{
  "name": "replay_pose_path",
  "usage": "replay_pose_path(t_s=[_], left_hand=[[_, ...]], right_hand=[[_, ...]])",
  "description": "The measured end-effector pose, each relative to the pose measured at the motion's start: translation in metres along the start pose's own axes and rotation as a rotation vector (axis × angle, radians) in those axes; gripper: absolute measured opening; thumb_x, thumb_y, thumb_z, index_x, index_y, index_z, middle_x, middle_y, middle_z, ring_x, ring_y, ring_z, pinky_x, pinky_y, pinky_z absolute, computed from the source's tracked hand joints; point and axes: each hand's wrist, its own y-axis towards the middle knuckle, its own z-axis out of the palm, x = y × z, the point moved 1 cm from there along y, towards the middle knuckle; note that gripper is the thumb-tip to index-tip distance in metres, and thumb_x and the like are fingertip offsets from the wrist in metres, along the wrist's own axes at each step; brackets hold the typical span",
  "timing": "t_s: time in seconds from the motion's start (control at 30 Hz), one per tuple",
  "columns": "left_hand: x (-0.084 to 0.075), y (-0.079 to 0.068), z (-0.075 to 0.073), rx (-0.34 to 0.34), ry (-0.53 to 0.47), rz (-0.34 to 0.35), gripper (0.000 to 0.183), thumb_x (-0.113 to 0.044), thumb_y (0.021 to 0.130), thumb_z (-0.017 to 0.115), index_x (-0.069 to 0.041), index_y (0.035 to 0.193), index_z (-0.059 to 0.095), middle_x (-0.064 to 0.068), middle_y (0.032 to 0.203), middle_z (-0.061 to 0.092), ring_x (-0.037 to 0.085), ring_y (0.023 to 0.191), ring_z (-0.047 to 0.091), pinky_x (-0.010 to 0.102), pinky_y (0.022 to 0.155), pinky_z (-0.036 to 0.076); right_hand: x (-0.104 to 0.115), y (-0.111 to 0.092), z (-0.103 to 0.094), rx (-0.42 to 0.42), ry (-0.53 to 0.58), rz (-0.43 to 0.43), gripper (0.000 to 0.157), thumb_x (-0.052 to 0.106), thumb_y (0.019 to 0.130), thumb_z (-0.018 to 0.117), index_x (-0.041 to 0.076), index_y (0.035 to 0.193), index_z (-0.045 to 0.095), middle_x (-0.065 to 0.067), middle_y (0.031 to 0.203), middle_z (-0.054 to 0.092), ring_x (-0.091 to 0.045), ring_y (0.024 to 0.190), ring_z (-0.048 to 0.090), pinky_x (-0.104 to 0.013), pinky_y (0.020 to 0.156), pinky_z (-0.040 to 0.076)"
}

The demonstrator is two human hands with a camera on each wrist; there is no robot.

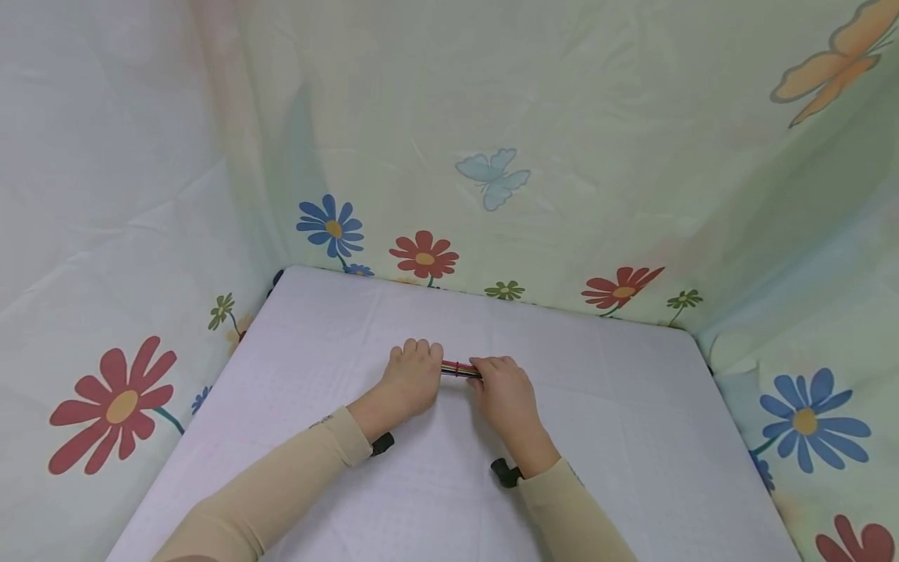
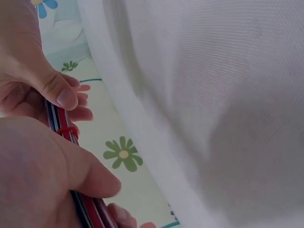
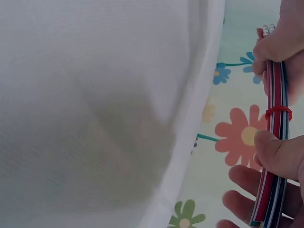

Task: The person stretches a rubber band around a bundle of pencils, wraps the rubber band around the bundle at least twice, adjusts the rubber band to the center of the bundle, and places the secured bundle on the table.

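A bundle of thin, long multicoloured strips (image 1: pixel 460 370), red, black, white and other colours, spans the gap between both hands above the white table. A red band (image 3: pixel 279 113) is wrapped round its middle. My left hand (image 1: pixel 416 376) grips one end with its fingers curled round it. My right hand (image 1: pixel 507 394) holds the other end between thumb and fingers. In the right wrist view the bundle (image 3: pixel 274 128) bends slightly, and its cut ends show below the right hand. White ends stick out beyond the left hand at the top.
A white cloth covers the table (image 1: pixel 597 406). Curtains printed with flowers and butterflies (image 1: pixel 393 117) hang behind it and at both sides. Small black devices (image 1: pixel 504 473) sit at the wrists, by the beige sleeves (image 1: pixel 281 480).
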Motion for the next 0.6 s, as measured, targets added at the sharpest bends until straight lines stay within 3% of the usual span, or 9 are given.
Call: replay_pose_path(t_s=[0.37, 0.47, 0.6], left_hand=[[-0.002, -0.004, 0.007, 0.047, -0.004, -0.033, 0.019, -0.026, 0.106, 0.053, -0.009, 0.115, 0.055, 0.010, 0.105, 0.062, 0.027, 0.100, 0.057, 0.044, 0.076, 0.053], [-0.004, -0.006, 0.008, 0.024, 0.018, -0.041, 0.019, -0.026, 0.105, 0.056, -0.009, 0.113, 0.056, 0.009, 0.103, 0.062, 0.026, 0.098, 0.056, 0.043, 0.078, 0.051], [-0.005, -0.006, 0.010, -0.055, 0.062, -0.049, 0.019, -0.027, 0.102, 0.059, -0.009, 0.108, 0.054, 0.009, 0.098, 0.059, 0.027, 0.098, 0.050, 0.043, 0.080, 0.044]], right_hand=[[0.000, 0.001, 0.011, 0.177, -0.107, 0.028, 0.029, 0.024, 0.095, 0.073, 0.012, 0.121, 0.069, -0.007, 0.108, 0.075, -0.027, 0.099, 0.069, -0.042, 0.083, 0.059], [0.000, -0.001, 0.015, 0.179, -0.137, 0.015, 0.026, 0.025, 0.098, 0.069, 0.012, 0.120, 0.066, -0.008, 0.107, 0.073, -0.029, 0.098, 0.066, -0.047, 0.084, 0.055], [-0.001, -0.001, 0.017, 0.143, -0.168, 0.010, 0.026, 0.027, 0.100, 0.065, 0.012, 0.122, 0.063, -0.008, 0.109, 0.071, -0.030, 0.101, 0.063, -0.051, 0.090, 0.049]])
